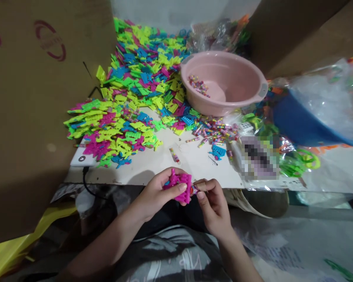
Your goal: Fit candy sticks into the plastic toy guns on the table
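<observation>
My left hand grips a magenta plastic toy piece just in front of the white table's near edge. My right hand pinches a small striped candy-like stick against the right side of that piece. A big heap of neon green, yellow, pink and blue plastic pieces covers the table's left and far part. More small striped sticks lie scattered in the middle, one single stick closer to me.
A pink basin with a few sticks inside stands at the back centre. Clear plastic bags and a blue tub crowd the right. A cardboard wall rises at left. A white power bank with cable lies at the table's left corner.
</observation>
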Motion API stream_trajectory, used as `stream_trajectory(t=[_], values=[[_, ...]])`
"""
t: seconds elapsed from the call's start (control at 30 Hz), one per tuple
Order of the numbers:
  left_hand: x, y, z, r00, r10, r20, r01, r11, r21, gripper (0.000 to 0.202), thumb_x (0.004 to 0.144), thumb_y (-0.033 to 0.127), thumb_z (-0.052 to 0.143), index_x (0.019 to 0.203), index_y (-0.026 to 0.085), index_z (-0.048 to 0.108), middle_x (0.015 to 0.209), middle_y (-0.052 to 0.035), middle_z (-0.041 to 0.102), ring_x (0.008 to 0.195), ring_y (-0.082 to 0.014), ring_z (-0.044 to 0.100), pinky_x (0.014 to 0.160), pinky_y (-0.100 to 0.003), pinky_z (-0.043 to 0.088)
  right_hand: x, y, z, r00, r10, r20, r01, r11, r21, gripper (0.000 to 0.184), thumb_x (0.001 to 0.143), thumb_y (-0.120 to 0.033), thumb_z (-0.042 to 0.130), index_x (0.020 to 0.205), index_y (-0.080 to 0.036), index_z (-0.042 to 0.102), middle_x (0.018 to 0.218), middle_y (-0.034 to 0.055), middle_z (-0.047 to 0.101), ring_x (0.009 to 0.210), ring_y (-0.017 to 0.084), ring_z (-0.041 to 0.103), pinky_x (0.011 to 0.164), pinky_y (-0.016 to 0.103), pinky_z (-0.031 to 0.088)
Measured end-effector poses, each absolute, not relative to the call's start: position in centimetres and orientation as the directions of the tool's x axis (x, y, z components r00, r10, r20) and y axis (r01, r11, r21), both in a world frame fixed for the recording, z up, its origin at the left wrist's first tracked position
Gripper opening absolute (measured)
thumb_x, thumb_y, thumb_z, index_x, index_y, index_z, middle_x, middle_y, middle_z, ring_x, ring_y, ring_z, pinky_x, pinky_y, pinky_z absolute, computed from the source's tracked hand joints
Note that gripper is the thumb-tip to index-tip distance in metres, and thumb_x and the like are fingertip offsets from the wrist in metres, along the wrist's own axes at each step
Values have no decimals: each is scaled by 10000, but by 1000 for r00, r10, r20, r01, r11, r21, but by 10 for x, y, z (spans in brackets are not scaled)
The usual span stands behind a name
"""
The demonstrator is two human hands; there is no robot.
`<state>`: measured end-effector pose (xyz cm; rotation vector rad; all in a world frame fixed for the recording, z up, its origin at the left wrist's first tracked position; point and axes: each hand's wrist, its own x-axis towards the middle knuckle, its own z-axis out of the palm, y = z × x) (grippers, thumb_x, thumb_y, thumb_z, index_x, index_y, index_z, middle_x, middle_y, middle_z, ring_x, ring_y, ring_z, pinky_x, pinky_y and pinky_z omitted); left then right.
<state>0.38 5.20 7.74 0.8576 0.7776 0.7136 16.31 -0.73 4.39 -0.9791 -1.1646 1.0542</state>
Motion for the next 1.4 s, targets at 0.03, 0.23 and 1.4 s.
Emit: stream_trajectory(t=[0.03,0.23,1.4], values=[[3,51,78,517,802,-298,-232,467,853,305,787,346,767,962,155,605,752,7,655,615,-104,631,572,-206,525,162,-8,44,80,972,219,-128,228,-965,67,992,-276,535,936,-254,565,832,0,618,773,137,595,737,250,467],[-2,45,82,544,777,-317,-260,515,817,274,790,296,765,979,161,619,795,3,661,631,-107,644,572,-209,536,161,-8,51,7,980,199,-152,197,-969,66,1004,-265,513,953,-262,555,884,-1,615,825,130,593,781,251,466],[-6,40,74,408,894,-185,91,162,983,132,880,306,605,942,190,602,869,-22,647,824,-164,606,764,-264,463,168,-10,64,-290,906,308,639,423,-643,94,959,-253,542,1017,-229,472,910,81,650,813,238,608,702,366,500]])
